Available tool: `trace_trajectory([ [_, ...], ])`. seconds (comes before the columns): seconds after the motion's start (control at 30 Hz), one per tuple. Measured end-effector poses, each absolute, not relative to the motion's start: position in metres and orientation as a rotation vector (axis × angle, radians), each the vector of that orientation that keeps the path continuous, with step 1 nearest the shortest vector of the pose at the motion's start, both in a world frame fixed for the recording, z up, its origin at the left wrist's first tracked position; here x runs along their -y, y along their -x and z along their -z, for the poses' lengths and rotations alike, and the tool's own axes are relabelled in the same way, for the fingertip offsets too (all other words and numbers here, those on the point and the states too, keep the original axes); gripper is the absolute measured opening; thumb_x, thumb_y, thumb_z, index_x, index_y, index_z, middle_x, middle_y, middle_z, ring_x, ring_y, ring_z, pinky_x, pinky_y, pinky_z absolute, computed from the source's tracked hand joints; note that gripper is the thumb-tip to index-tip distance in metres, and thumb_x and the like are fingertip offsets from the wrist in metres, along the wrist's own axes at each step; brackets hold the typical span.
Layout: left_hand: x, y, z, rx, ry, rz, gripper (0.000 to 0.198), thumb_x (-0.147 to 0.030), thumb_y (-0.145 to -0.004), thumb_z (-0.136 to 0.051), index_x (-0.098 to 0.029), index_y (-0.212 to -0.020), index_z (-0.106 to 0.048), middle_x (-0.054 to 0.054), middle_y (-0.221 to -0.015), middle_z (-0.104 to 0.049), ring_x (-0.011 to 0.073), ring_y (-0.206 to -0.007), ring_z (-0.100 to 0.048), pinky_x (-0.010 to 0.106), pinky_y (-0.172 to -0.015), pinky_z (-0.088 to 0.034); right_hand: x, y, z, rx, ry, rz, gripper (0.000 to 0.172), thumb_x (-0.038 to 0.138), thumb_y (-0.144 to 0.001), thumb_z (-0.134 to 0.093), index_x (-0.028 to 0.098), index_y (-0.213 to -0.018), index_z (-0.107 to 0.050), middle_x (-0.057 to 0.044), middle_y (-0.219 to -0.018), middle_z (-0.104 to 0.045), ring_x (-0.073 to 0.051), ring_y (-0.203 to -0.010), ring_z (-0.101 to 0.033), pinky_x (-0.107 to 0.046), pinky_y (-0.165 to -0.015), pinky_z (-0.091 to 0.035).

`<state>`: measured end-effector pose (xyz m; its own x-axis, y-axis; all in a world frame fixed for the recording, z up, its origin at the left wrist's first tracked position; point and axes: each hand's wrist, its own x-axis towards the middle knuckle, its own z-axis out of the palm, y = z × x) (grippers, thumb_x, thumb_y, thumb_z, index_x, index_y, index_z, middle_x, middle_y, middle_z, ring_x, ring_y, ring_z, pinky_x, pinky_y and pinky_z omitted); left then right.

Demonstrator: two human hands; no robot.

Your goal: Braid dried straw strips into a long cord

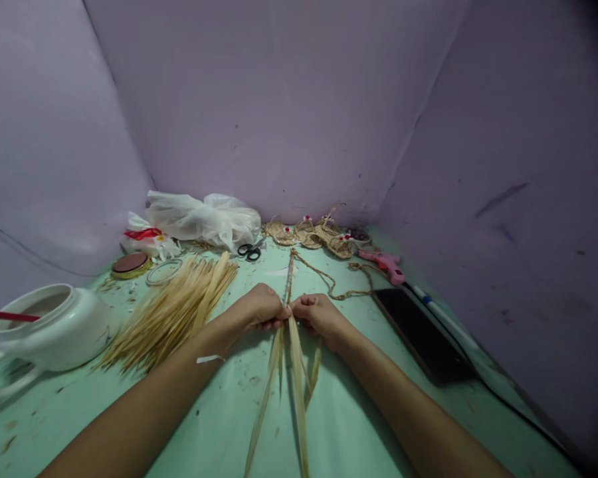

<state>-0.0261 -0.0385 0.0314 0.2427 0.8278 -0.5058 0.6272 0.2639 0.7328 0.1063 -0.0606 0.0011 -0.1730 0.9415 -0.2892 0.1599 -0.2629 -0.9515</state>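
At the middle of the table, my left hand [268,307] and my right hand [319,313] meet with fingertips pinched on pale dried fibre strips [296,385]. The loose strip ends hang toward me below my fingers. Above the hands a braided cord [290,277] runs straight up to a bend, then trails off to the right in a loose twisted length [347,294]. Exactly which strands each hand grips is hidden by the fingers. Left of my left hand lies a thick bundle of dried fibre strips [174,315].
A white pot [80,325] stands at the left. Black-handled scissors [250,251], a plastic bag [206,219] and woven pieces with red beads [311,236] lie along the back. To the right are a pink glue gun [386,262] and a dark phone [421,332] beside a black cable [508,398].
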Motion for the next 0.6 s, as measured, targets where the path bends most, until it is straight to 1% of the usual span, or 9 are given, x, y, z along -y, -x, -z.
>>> trace_trajectory([
  [0.07,0.0369,0.0270,-0.0277,-1.521,-1.520,-0.305,0.013,-0.018,-0.054,-0.057,-0.014,-0.047,-0.047,-0.005,-0.032,-0.037,0.0051,-0.029,-0.030,0.018,-0.031,-0.020,0.0610,-0.1071,-0.0015,1.310,1.421,-1.533,0.009,0.021,-0.059,-0.050,0.013,-0.055,-0.054,0.009,-0.035,-0.029,-0.002,-0.032,-0.019,-0.020,-0.035,-0.010],
  [0.13,0.0369,0.0268,-0.0255,-1.522,-1.516,-0.322,0.008,-0.017,-0.054,-0.057,-0.015,-0.053,-0.049,-0.005,-0.033,-0.039,0.0058,-0.029,-0.033,0.017,-0.031,-0.021,0.0612,-0.1075,-0.0018,1.312,1.417,-1.548,0.009,0.021,-0.058,-0.052,0.013,-0.055,-0.053,0.009,-0.035,-0.028,-0.002,-0.032,-0.018,-0.020,-0.034,-0.009],
  [0.2,0.0386,0.0254,-0.0252,-1.461,-1.423,-0.281,0.004,-0.015,-0.058,-0.053,-0.014,-0.060,-0.051,-0.004,-0.035,-0.043,0.0064,-0.029,-0.035,0.017,-0.031,-0.022,0.0612,-0.1075,-0.0019,1.298,1.414,-1.556,0.008,0.021,-0.058,-0.053,0.013,-0.056,-0.052,0.010,-0.035,-0.029,-0.002,-0.032,-0.018,-0.020,-0.034,-0.009],
  [0.3,0.0415,0.0226,-0.0264,-1.312,-1.227,-0.252,0.006,-0.009,-0.062,-0.047,-0.014,-0.064,-0.049,-0.003,-0.038,-0.047,0.0068,-0.030,-0.040,0.016,-0.032,-0.028,0.0606,-0.1077,-0.0019,1.271,1.411,-1.573,0.008,0.021,-0.058,-0.052,0.014,-0.059,-0.053,0.009,-0.036,-0.032,-0.002,-0.031,-0.020,-0.019,-0.034,-0.010],
  [0.37,0.0419,0.0217,-0.0266,-1.235,-1.140,-0.259,0.008,-0.007,-0.062,-0.045,-0.013,-0.064,-0.049,-0.001,-0.043,-0.051,0.0076,-0.034,-0.045,0.017,-0.036,-0.034,0.0602,-0.1078,-0.0015,1.255,1.413,-1.574,0.007,0.021,-0.059,-0.052,0.014,-0.059,-0.052,0.008,-0.037,-0.035,-0.002,-0.031,-0.022,-0.019,-0.034,-0.011],
  [0.43,0.0409,0.0221,-0.0258,-1.209,-1.136,-0.234,0.006,-0.007,-0.063,-0.045,-0.012,-0.062,-0.049,0.001,-0.046,-0.053,0.0084,-0.036,-0.047,0.019,-0.038,-0.038,0.0599,-0.1076,-0.0006,1.264,1.401,-1.582,0.007,0.020,-0.059,-0.050,0.014,-0.058,-0.052,0.007,-0.038,-0.039,-0.002,-0.032,-0.023,-0.019,-0.034,-0.011],
  [0.5,0.0392,0.0232,-0.0245,-1.252,-1.195,-0.189,0.006,-0.010,-0.062,-0.046,-0.010,-0.057,-0.050,0.001,-0.043,-0.050,0.0081,-0.033,-0.044,0.020,-0.036,-0.036,0.0598,-0.1069,0.0006,1.289,1.375,-1.583,0.006,0.019,-0.058,-0.049,0.014,-0.056,-0.052,0.006,-0.039,-0.042,-0.003,-0.033,-0.026,-0.019,-0.035,-0.014],
  [0.6,0.0375,0.0255,-0.0230,-1.376,-1.293,-0.188,0.007,-0.014,-0.058,-0.049,-0.010,-0.053,-0.052,-0.001,-0.037,-0.044,0.0071,-0.030,-0.038,0.019,-0.032,-0.028,0.0598,-0.1053,0.0023,1.307,1.340,-1.556,0.007,0.017,-0.057,-0.048,0.014,-0.052,-0.051,0.005,-0.040,-0.043,-0.004,-0.036,-0.030,-0.018,-0.037,-0.019],
])
